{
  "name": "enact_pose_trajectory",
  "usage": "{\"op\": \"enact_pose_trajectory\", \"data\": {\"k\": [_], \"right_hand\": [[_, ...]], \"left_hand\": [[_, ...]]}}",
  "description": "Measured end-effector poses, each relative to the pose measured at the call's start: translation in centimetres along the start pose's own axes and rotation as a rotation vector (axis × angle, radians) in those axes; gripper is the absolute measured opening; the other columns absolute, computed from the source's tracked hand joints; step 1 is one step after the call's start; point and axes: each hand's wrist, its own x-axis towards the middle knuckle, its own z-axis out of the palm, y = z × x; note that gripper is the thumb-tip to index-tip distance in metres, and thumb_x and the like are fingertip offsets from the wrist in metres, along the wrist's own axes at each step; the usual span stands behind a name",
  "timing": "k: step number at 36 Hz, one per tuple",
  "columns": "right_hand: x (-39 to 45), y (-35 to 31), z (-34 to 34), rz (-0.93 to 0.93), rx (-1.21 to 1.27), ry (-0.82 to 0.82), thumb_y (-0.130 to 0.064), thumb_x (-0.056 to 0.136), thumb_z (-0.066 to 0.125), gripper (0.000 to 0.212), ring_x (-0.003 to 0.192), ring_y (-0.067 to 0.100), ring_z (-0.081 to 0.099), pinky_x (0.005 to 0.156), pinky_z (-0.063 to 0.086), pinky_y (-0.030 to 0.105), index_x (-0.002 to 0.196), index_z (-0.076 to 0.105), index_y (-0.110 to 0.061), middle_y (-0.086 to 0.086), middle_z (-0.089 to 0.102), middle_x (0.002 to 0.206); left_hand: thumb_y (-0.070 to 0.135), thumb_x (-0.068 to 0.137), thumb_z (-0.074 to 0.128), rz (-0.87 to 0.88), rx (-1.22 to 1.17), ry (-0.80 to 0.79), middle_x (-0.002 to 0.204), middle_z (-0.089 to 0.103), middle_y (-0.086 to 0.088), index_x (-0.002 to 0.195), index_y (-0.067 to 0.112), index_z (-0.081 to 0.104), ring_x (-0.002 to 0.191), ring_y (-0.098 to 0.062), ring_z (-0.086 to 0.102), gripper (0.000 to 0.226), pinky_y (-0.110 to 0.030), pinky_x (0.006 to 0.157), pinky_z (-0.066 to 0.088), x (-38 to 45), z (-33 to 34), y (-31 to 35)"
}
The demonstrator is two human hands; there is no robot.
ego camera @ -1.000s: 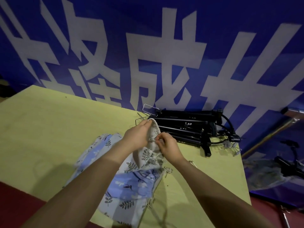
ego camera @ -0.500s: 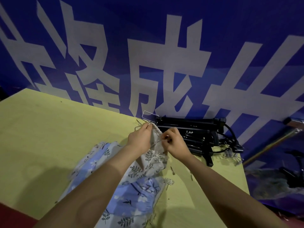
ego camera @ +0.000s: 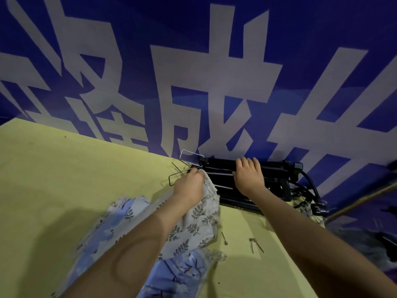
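Observation:
A blue and white cloth with a leaf print (ego camera: pixel 189 229) lies bunched on the yellow table (ego camera: pixel 64 179). My left hand (ego camera: pixel 189 183) grips its top edge close to the black folded rack (ego camera: pixel 275 181) at the table's back. My right hand (ego camera: pixel 247 175) rests on top of that rack, fingers reaching over a black bar. Whether it grasps a bar I cannot tell.
Bent metal wire frames (ego camera: pixel 182 166) stick out at the rack's left end. Two small metal pins, one (ego camera: pixel 224 238) and another (ego camera: pixel 255 245), lie on the table right of the cloth. A blue banner with large white characters (ego camera: pixel 204 82) stands behind the table. Black cables (ego camera: pixel 311 190) trail at the right.
My right hand has let go of the cloth's edge and moved right and back onto the black rack. My left hand keeps hold of the cloth.

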Motion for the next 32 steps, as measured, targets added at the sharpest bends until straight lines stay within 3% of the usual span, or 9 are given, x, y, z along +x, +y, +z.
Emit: {"op": "enact_pose_trajectory", "data": {"k": [5,9,14,20,32], "right_hand": [[1.5,0.2,0.5,0.022,-0.093,-0.042,-0.031,0.1,0.038,0.046,0.126,0.032,0.039,0.109,0.026,0.04,0.138,0.032,-0.005,0.015,0.042,0.137],[2.5,0.2,0.9,0.051,-0.087,-0.066,-0.03,0.098,0.043,0.04,0.123,0.032,0.038,0.106,0.029,0.038,0.131,0.039,-0.008,0.014,0.039,0.134],[3.8,0.3,0.5,0.064,0.038,-0.125,-0.034,0.097,0.047,0.038,0.119,0.032,0.051,0.099,0.038,0.038,0.124,0.04,-0.008,0.014,0.054,0.127],[4.6,0.5,0.5,-0.016,-0.068,-0.182,-0.033,0.098,0.045,0.039,0.12,0.033,0.048,0.1,0.036,0.038,0.126,0.044,-0.005,0.017,0.051,0.129],[1.0,-0.2,-1.0,-0.081,-0.11,-0.043,-0.016,0.092,0.055,0.034,0.105,0.035,0.056,0.085,0.043,0.039,0.12,0.037,-0.009,0.014,0.055,0.116]], "left_hand": [[0.002,0.087,0.046,-0.001,0.006,-0.034,0.13,0.045,-0.006,0.132,0.012,0.044,0.106,-0.028,0.058,0.046,-0.034,0.067,0.04,1.4,0.6,0.7],[0.001,0.086,0.046,-0.009,0.034,-0.037,0.131,0.043,-0.007,0.132,0.011,0.043,0.104,-0.029,0.06,0.047,-0.035,0.068,0.04,2.2,0.9,1.0],[0.002,0.085,0.048,-0.003,0.05,-0.034,0.131,0.045,-0.006,0.132,0.011,0.043,0.104,-0.029,0.06,0.048,-0.035,0.069,0.041,2.8,1.2,0.9],[0.003,0.086,0.05,0.009,0.066,-0.012,0.128,0.047,-0.004,0.133,0.013,0.042,0.107,-0.027,0.059,0.049,-0.033,0.069,0.039,2.9,1.8,0.4],[0.003,0.09,0.044,-0.014,0.092,0.044,0.13,0.047,-0.005,0.133,0.013,0.043,0.109,-0.029,0.058,0.044,-0.037,0.078,0.046,0.3,0.1,-0.6]]}}
